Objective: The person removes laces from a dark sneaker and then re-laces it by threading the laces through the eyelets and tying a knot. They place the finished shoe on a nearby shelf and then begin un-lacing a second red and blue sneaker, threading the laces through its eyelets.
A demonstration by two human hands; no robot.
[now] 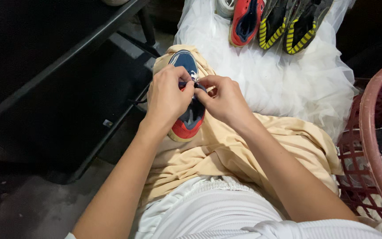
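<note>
Where the white ribbed garment (213, 208) fills the near edge, both bare forearms run up from it to a small blue canvas shoe with a red heel and cream sole (187, 95). Shoe rests on the lap, on a pale yellow cloth (226, 150) draped over the knee, toe pointing away.

Left hand (166, 95): fingers curled down over the shoe's top, thumb and forefinger pinched on the dark shoelace (186, 84). Right hand (224, 102): likewise closed to a pinch on the same lace at the eyelets, knuckles touching the left hand's.

Judgement: lacing goes best with the shoe kept steady on the knee, one hand holding tension while the other feeds the tip, both lace ends kept even.

Further out: red plastic lattice basket (376, 146) at right, cut off by the frame. Sheet of clear crinkled plastic (297, 75) beyond the knee, carrying a red shoe with blue lining (246, 20) and a pair of dark shoes with yellow-striped edging (290, 26), all cropped at the top. Black metal frame (67, 57) at left.

Hard to make out: the eyelets, lace tips and any knot, all hidden under the fingers.
</note>
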